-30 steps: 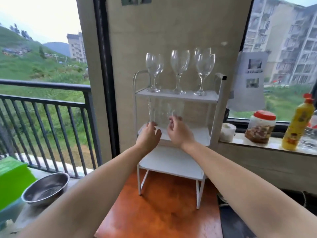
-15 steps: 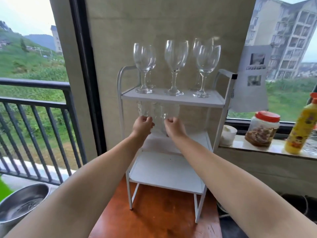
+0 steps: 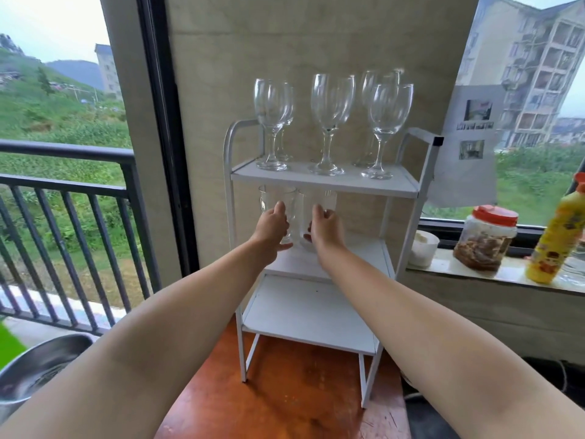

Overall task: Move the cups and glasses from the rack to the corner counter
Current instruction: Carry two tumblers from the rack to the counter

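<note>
I have a clear tumbler in each hand on the middle shelf of the white rack (image 3: 323,182). My left hand (image 3: 270,228) curls round the left tumbler (image 3: 275,201) low on its side, and my right hand (image 3: 326,229) wraps the right tumbler (image 3: 319,201) the same way, thumb at the front. My hands sit side by side, close but not touching. I judge I am taking them low so the rims pass under the top shelf as they come out. Whether they have left the shelf I cannot tell; my hands cover their bases.

On the top shelf of the rack stand the wine glasses (image 3: 329,122), upright in a front row and a back row, untouched. The bottom shelf of the rack shows only bare white board. The rack stands on a reddish wooden top (image 3: 285,394), against a beige wall.

Right of the rack, a stone ledge (image 3: 474,272) carries a small white cup (image 3: 422,248), a red-lidded jar (image 3: 486,239) of brown food and a yellow bottle (image 3: 560,236); its label is too blurred to read. A paper sheet (image 3: 468,147) with small photos hangs above them; its line of print is illegible. Left of the rack, low down, is a steel bowl (image 3: 38,372).
</note>
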A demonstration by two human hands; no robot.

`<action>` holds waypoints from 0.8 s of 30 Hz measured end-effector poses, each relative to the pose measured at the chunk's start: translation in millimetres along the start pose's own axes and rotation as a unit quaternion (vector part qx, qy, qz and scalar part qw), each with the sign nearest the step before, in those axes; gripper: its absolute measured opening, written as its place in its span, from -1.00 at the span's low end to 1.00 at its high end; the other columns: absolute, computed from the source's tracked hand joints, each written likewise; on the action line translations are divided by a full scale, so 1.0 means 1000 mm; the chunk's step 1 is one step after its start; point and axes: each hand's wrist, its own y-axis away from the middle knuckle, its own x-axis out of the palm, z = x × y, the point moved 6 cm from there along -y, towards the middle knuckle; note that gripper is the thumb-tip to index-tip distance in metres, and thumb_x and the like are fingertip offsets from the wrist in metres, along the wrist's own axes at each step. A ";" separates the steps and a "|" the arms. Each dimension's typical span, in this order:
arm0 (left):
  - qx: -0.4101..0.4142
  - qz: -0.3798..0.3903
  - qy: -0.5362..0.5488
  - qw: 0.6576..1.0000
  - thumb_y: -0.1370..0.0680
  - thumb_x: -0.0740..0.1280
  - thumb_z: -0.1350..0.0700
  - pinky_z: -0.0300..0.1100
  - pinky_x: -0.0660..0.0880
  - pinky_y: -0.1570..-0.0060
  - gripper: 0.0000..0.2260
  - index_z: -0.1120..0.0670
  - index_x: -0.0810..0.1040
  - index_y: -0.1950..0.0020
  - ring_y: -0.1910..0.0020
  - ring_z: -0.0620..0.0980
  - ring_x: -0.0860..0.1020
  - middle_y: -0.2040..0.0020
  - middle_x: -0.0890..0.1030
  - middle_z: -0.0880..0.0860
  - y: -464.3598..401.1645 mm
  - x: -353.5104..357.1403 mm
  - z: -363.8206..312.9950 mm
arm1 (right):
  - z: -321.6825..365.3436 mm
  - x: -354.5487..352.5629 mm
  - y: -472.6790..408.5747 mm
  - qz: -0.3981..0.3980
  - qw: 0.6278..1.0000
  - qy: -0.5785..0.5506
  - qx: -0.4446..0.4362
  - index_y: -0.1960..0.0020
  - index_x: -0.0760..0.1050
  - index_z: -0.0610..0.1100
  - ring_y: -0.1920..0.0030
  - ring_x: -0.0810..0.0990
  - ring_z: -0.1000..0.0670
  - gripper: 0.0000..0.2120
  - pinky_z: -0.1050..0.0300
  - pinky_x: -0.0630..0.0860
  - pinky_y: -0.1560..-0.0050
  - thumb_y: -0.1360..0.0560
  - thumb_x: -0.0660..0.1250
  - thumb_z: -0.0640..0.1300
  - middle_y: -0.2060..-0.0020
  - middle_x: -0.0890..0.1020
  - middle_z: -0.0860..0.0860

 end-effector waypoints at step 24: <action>0.045 0.020 -0.002 0.999 -0.62 0.07 -0.05 -0.03 0.50 0.06 -0.70 0.03 0.36 0.26 0.41 -0.08 0.30 0.41 0.28 -0.04 0.151 -0.022 -0.002 | 0.022 -0.055 0.131 -0.032 0.995 0.048 -0.083 0.41 0.19 -0.09 0.41 0.27 0.00 -0.59 -0.09 0.40 0.13 -0.62 0.04 -0.06 0.46 0.29 -0.01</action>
